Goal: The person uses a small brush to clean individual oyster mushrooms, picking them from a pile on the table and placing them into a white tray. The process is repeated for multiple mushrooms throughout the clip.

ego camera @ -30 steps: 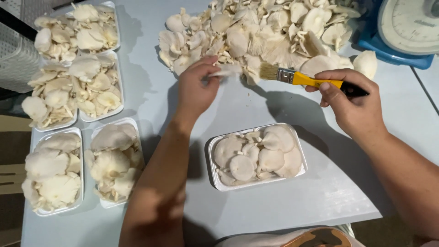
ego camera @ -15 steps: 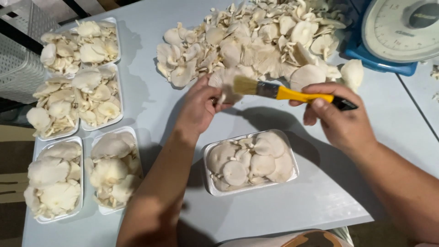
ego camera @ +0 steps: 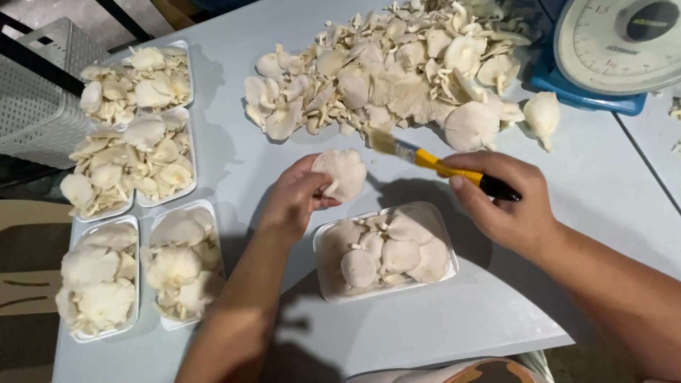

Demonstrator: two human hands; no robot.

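On table (ego camera: 234, 163) | 5 trays (ego camera: 386, 252) | 1 mushroom (ego camera: 342, 174) in left hand (ego camera: 298, 198) | 1 brush (ego camera: 440, 164) in right hand (ego camera: 507, 202)

Pale blue-grey tabletop (ego camera: 213, 156), white perforated crate (ego camera: 35, 106) at left edge, hard overhead light, sharp shadows

produce packing area | mushroom heap (ego camera: 397, 67) | filled white trays (ego camera: 128, 213) | dial scale (ego camera: 613, 50) | plastic crate (ego camera: 35, 99)

Scale (ego camera: 617, 50) cut off top-right; brush (ego camera: 454, 169) handle end hidden in right hand (ego camera: 507, 206).
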